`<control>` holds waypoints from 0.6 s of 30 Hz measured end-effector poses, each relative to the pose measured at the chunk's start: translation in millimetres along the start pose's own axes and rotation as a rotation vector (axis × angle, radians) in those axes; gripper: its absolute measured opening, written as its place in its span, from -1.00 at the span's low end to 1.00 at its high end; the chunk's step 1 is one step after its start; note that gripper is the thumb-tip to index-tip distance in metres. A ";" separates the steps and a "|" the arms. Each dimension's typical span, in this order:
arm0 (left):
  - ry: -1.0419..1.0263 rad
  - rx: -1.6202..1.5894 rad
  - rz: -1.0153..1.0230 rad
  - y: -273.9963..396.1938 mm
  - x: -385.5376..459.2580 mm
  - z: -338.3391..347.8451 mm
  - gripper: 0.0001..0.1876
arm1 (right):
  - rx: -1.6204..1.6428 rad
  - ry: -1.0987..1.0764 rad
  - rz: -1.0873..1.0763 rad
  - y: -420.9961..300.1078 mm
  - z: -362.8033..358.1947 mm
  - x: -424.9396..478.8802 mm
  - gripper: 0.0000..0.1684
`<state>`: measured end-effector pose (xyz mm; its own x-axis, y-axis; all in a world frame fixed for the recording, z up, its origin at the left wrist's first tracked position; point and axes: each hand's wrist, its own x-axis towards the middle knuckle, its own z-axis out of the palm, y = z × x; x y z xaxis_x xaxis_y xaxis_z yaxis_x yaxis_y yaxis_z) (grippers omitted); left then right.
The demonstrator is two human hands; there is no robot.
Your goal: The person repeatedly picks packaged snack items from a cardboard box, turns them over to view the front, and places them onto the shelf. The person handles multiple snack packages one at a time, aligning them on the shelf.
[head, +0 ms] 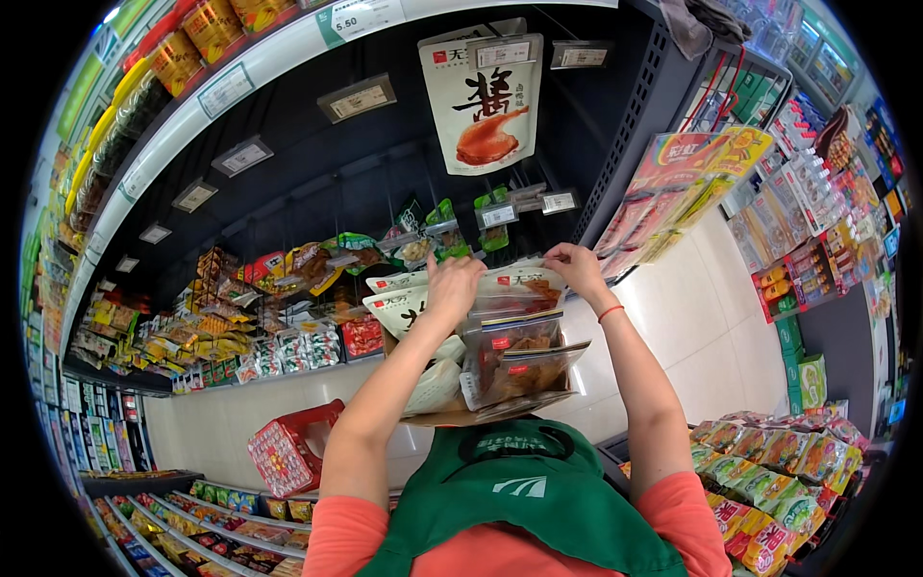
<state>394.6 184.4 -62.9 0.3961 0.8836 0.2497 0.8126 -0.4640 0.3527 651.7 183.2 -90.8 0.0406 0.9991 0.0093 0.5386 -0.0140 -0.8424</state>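
A cardboard box (461, 417) full of white snack pouches and clear zip bags stands in front of my green apron. Over its far side, my left hand (454, 285) bends its fingers at the top edge of a white pouch (400, 306); whether it grips the pouch cannot be told. My right hand (573, 268) pinches the top corner of another white pouch (523, 283). Clear bags of brown meat (533, 371) stand nearer to me in the box. Above hangs a large white pouch with a duck leg picture (482, 108), on a shelf hook.
A dark shelf bay with hooks, price tags (357, 99) and hanging snacks (310, 267) curves ahead and left. Hanging pink and yellow packets (667, 187) stick out at right. A red carton (288, 447) sits lower left; a rack of noodle packs (779, 476) stands lower right.
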 end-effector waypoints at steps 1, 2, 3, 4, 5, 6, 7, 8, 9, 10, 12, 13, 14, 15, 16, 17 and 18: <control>-0.007 -0.004 0.002 1.5 -0.7 -2.6 -0.89 | -0.003 0.000 -0.002 -0.7 -1.5 -1.3 -0.85; -0.015 -0.008 0.005 2.9 -1.1 -5.0 -0.89 | -0.006 0.002 -0.002 -1.3 -3.1 -3.1 -0.85; -0.023 -0.011 0.007 3.7 -1.9 -7.8 -0.90 | -0.008 0.002 -0.005 -5.2 -4.7 -4.8 -0.85; -0.010 -0.045 0.000 4.1 -3.1 -10.5 -0.89 | -0.007 0.005 -0.018 -9.1 -6.3 -6.6 -0.85; 0.002 -0.078 -0.007 4.1 -4.5 -13.3 -0.89 | -0.005 0.008 -0.032 -13.3 -7.8 -8.5 -0.86; 0.012 -0.113 -0.011 4.4 -5.0 -15.9 -0.89 | -0.004 0.015 -0.043 -16.6 -9.6 -10.7 -0.86; 0.014 -0.151 -0.014 4.7 -5.2 -18.6 -0.88 | 0.069 0.008 -0.045 -17.5 -10.3 -12.1 -0.87; 0.015 -0.188 -0.018 4.8 -5.4 -21.3 -0.88 | 0.141 0.002 -0.046 -18.1 -10.6 -13.4 -0.87; 0.018 -0.225 -0.021 4.5 -5.6 -24.7 -0.88 | 0.213 -0.004 -0.050 -20.5 -11.3 -14.6 -0.87; 0.020 -0.255 -0.014 3.3 -6.1 -28.1 -0.88 | 0.259 -0.005 -0.055 -23.2 -11.9 -15.9 -0.87; 0.023 -0.321 0.000 1.8 -6.6 -36.3 -0.87 | 0.347 -0.006 -0.065 -31.2 -13.9 -19.1 -0.87; 0.041 -0.341 -0.001 2.3 -6.0 -41.0 -0.87 | 0.396 -0.006 -0.059 -36.6 -15.4 -21.0 -0.87; 0.059 -0.361 -0.001 2.9 -5.0 -46.4 -0.88 | 0.446 -0.006 -0.054 -42.7 -16.6 -23.1 -0.87; 0.079 -0.381 -0.003 3.9 -4.1 -52.9 -0.88 | 0.495 -0.008 -0.052 -51.1 -18.0 -24.9 -0.87; 0.090 -0.433 -0.027 4.4 -3.7 -58.3 -0.89 | 0.517 -0.002 -0.064 -60.2 -19.9 -27.5 -0.89; 0.100 -0.486 -0.051 4.6 -3.5 -63.2 -0.89 | 0.540 0.005 -0.076 -70.0 -22.1 -30.3 -0.91; 0.111 -0.538 -0.074 4.6 -3.4 -67.9 -0.90 | 0.562 0.012 -0.089 -78.7 -23.6 -32.9 -0.93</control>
<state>367.9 175.0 -0.9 0.2754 0.9166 0.2897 0.4918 -0.3933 0.7768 627.9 150.6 -12.1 0.0271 0.9949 0.0970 0.0101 0.0968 -0.9953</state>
